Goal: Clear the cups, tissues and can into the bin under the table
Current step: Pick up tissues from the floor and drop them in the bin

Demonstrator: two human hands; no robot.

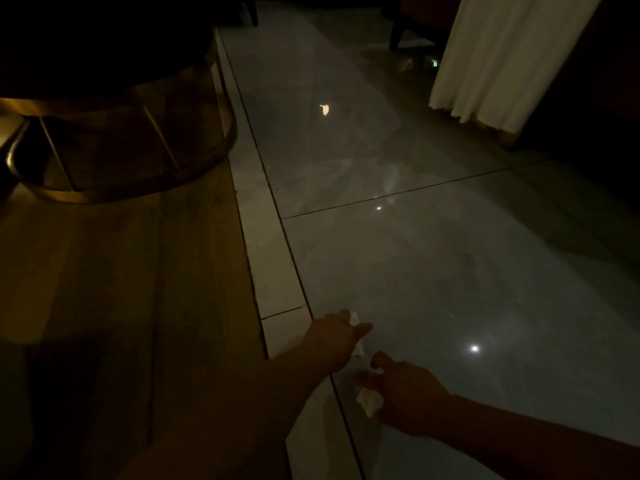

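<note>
Between the left hand (330,341) and right hand (403,393), both grasp white tissues (369,401); binning remains, with no bin visible.

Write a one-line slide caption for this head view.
Both hands, left hand and right hand, each hold white tissue over a dim tiled floor.

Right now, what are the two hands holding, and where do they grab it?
Each hand holds white tissue. The left hand pinches one tissue in its fingers; the right hand grips a crumpled tissue by its edge.
</note>
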